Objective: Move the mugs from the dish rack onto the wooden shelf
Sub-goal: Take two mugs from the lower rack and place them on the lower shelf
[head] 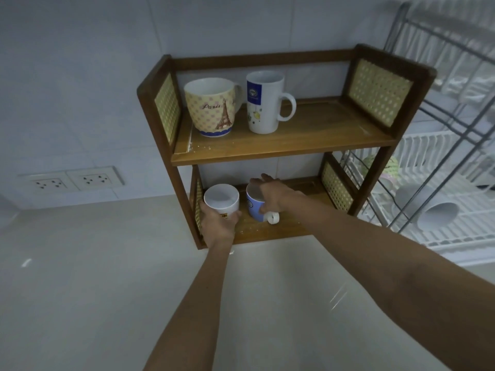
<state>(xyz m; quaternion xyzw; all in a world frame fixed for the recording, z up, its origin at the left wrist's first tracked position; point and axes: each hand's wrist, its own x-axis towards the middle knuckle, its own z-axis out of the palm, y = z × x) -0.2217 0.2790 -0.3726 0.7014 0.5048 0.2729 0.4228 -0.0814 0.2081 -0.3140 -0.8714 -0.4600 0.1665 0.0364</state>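
Note:
The two-tier wooden shelf stands on the counter against the tiled wall. Its top tier holds a yellow Paris mug and a tall white mug with a blue panel. On the bottom tier, my left hand grips a white mug from the front. My right hand rests over the rim of a blue mug, fingers around it beside its white handle. In the dish rack to the right lies a grey mug on its side and a green patterned mug.
A double wall socket sits low on the wall to the left. The pale counter stretches in front of and left of the shelf. The rack's metal wires stand close against the shelf's right side.

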